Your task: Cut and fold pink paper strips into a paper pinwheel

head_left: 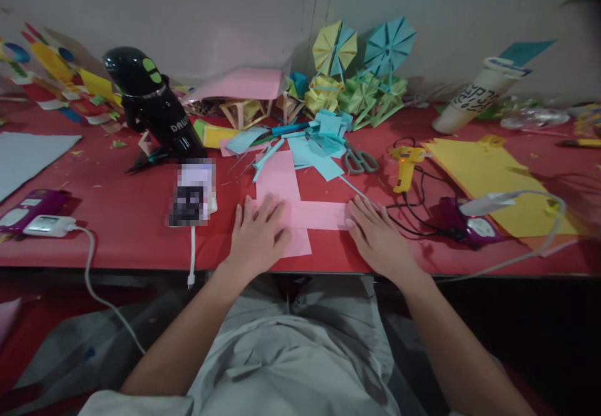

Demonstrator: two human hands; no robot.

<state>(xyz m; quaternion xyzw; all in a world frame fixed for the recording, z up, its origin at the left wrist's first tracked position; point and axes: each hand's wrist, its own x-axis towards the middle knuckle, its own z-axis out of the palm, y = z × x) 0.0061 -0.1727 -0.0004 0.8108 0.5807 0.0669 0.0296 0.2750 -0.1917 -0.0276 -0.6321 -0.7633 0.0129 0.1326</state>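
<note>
A pink paper strip [322,215] lies crosswise over a longer pink paper sheet [278,175] on the red table. My left hand [258,231] rests flat with spread fingers on the strip's left end and the sheet beneath. At the strip's right end, my right hand [378,234] lies palm down, its fingertips touching the paper and its fingers stretched out. Blue paper pieces [323,147] are heaped just behind the pink sheet. Grey-green scissors [359,159] lie to the right of that heap.
A yellow glue gun [404,167] stands at right near yellow paper sheets [488,178] and a purple power strip [469,222]. A black bottle [153,106], a phone [191,192] and another purple power strip [37,209] are at left. Folded paper umbrellas [335,50] stand by the wall.
</note>
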